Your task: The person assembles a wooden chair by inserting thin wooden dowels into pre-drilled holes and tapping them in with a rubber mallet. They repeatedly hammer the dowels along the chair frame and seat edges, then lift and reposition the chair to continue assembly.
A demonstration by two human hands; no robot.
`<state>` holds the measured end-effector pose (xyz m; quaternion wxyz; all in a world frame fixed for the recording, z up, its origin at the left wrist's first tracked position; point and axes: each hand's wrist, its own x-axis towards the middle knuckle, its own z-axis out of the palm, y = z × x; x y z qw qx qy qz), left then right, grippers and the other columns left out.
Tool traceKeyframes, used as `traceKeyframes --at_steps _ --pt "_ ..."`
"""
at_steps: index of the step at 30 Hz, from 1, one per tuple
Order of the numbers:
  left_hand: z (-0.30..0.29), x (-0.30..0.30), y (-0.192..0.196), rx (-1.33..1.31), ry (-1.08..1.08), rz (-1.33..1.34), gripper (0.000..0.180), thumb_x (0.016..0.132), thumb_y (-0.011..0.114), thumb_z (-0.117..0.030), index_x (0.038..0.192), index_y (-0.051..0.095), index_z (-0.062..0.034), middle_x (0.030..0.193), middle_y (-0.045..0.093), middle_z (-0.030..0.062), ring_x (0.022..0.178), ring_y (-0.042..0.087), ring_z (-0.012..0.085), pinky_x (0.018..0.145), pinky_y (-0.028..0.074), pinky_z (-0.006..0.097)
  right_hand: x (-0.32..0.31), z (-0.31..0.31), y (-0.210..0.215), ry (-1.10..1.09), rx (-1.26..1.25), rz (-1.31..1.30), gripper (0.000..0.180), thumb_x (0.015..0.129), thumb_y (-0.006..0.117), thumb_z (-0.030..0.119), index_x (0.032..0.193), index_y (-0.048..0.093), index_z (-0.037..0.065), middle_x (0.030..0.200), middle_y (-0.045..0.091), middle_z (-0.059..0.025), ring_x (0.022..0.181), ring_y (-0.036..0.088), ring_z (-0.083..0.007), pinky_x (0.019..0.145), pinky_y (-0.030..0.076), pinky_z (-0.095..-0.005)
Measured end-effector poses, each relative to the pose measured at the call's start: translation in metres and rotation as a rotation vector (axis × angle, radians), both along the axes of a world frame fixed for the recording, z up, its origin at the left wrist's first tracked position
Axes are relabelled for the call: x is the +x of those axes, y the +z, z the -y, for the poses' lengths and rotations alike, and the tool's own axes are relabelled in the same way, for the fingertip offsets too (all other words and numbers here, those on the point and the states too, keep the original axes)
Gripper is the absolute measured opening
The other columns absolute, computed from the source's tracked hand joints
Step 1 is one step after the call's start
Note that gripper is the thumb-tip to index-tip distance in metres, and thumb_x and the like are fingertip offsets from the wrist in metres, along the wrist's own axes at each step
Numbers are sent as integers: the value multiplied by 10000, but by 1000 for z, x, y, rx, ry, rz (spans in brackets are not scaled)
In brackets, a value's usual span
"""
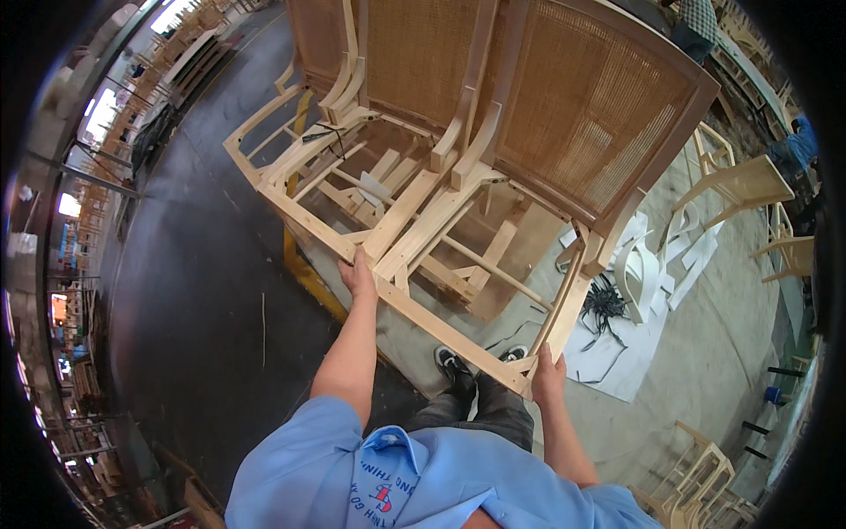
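An unfinished wooden chair frame (454,332) is in front of me, its seat open with bare rails and corner braces. Its tall back panel (595,119) of woven cane has a brown border. My left hand (359,277) is closed round the front left corner of the seat. At the front right corner, my right hand (548,377) grips the frame, its fingers partly hidden by the wood. A second chair frame (308,217) of the same kind stands close against the left side, with its own cane back (414,62).
Below the seats are a cardboard sheet (502,286) and wooden pieces. White sheeting (608,357) with a bundle of black strips (604,301) lies to the right. More chairs (736,189) stand further right, near a person in blue (797,145). A yellow line (313,286) crosses the floor.
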<state>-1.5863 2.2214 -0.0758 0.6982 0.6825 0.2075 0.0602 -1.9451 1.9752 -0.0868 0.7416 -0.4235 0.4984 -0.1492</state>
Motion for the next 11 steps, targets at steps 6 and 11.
traceKeyframes --at_steps 6,11 --pt "20 -55 -1 106 -115 -285 889 917 789 -272 1560 242 7 1572 372 186 1411 431 305 1145 374 391 -7 4 2 55 -37 -106 409 1064 588 291 1325 541 -20 1108 643 -75 956 629 -164 830 531 -347" --pt "12 -75 -30 17 -211 -260 1038 913 800 -300 1647 84 -144 1630 322 130 1454 390 283 1180 347 453 -4 6 -4 74 -62 -53 459 1054 612 323 1363 516 -4 1135 632 -83 982 621 -169 851 522 -337"
